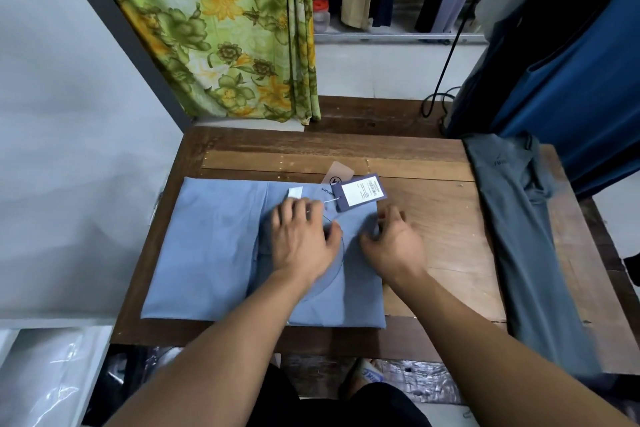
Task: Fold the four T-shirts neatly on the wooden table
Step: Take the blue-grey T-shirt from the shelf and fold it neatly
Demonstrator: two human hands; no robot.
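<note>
Head view: left hand (300,238) flat on blue T-shirt (207,246); right hand (393,243) pinches it.

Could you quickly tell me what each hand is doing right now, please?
Left hand: open, pressing flat on the light blue T-shirt.
Right hand: fingers curled, pinching that shirt's right edge.

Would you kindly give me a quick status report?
Left hand flat on blue T-shirt, right hand pinching its right edge. Shirt partly folded. Grey T-shirt lies to the right; nothing blocking.
</note>
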